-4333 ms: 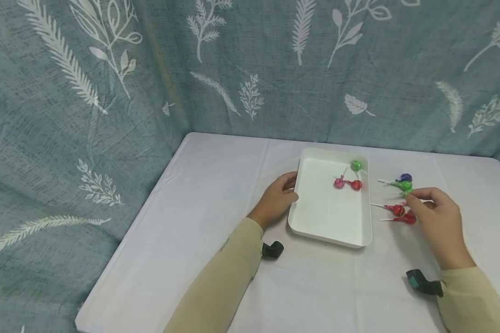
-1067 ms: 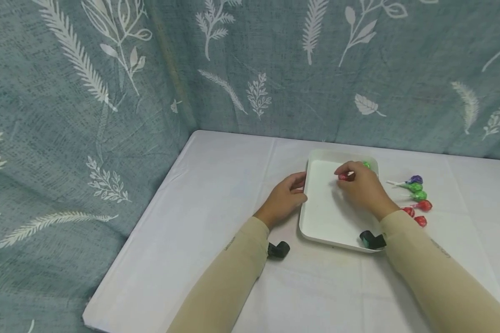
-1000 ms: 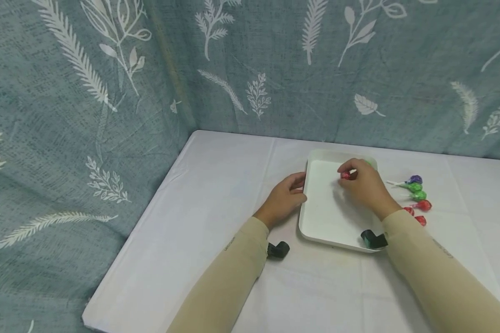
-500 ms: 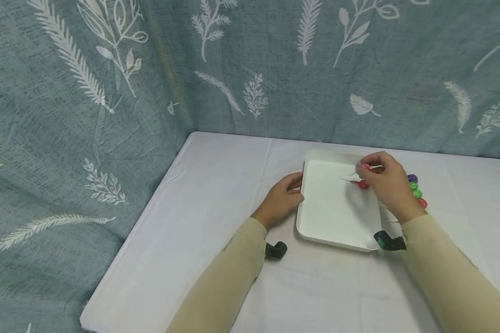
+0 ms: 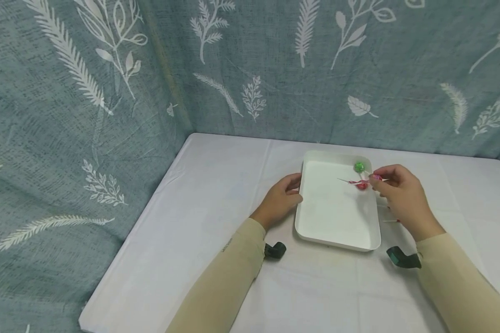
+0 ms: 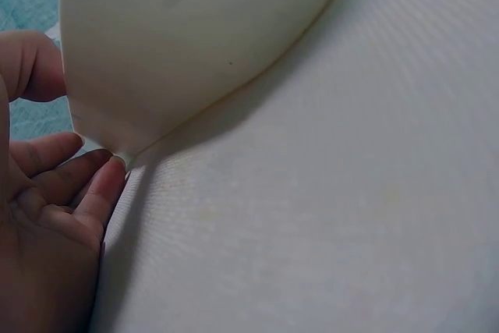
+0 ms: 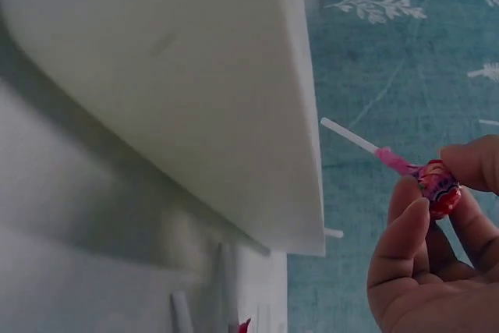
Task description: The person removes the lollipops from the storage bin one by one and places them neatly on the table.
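Observation:
My left hand (image 5: 278,200) grips the left wall of a shallow white tray (image 5: 333,244); in the left wrist view its fingertips (image 6: 113,169) meet the tray's lower corner. Over the tray's right rim, my right hand (image 5: 406,199) pinches a pink lollipop (image 7: 438,189) by its wrapped head. Its white stick points left in the head view, crossing above a red lollipop (image 5: 362,186) that lies in the tray. A green lollipop (image 5: 359,167) lies near the tray's back right corner.
Right of the tray, stick ends (image 5: 391,221) of lollipops on the white table (image 5: 216,185) show, while my right hand hides most of them. A leaf-patterned teal curtain (image 5: 275,111) stands behind and to the left. Each wrist carries a small black camera (image 5: 403,258).
My right hand came from the lollipops on the right into the tray, took up the pink lollipop, and carried it right to the rim. The left hand stayed on the tray.

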A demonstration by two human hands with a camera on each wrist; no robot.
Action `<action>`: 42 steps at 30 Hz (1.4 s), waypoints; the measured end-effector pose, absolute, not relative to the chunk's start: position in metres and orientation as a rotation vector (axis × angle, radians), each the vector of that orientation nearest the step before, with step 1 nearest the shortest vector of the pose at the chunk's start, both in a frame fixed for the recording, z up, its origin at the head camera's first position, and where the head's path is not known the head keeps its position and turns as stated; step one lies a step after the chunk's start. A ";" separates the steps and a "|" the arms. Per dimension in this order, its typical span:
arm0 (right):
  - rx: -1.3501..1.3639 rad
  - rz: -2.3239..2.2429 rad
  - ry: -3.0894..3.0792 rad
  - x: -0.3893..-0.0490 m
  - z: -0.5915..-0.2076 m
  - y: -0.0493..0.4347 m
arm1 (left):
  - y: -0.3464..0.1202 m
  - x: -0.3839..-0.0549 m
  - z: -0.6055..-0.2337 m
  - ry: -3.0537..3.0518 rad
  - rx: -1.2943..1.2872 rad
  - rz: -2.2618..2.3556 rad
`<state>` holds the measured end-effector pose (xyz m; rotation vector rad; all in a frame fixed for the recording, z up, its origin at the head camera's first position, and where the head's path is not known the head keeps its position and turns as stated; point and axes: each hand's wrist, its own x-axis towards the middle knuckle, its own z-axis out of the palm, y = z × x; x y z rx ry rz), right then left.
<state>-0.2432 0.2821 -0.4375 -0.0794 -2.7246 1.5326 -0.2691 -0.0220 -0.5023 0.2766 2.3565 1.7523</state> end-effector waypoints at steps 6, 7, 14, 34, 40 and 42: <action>-0.133 1.535 -2.708 -0.228 -0.439 0.291 | -0.021 -0.269 -0.502 2.367 0.261 1.742; -0.139 1.544 -2.698 -0.226 -0.439 0.293 | -0.021 -0.269 -0.502 2.368 0.261 1.742; -0.181 1.653 -2.610 -0.214 -0.445 0.317 | -0.021 -0.269 -0.502 2.360 0.266 1.751; -0.298 1.574 -2.597 -0.186 -0.455 0.345 | -0.021 -0.268 -0.501 2.368 0.246 1.739; -0.290 1.624 -2.554 -0.179 -0.457 0.350 | -0.020 -0.269 -0.501 2.377 0.250 1.734; -0.282 1.641 -2.540 -0.176 -0.458 0.351 | -0.020 -0.269 -0.502 2.373 0.256 1.739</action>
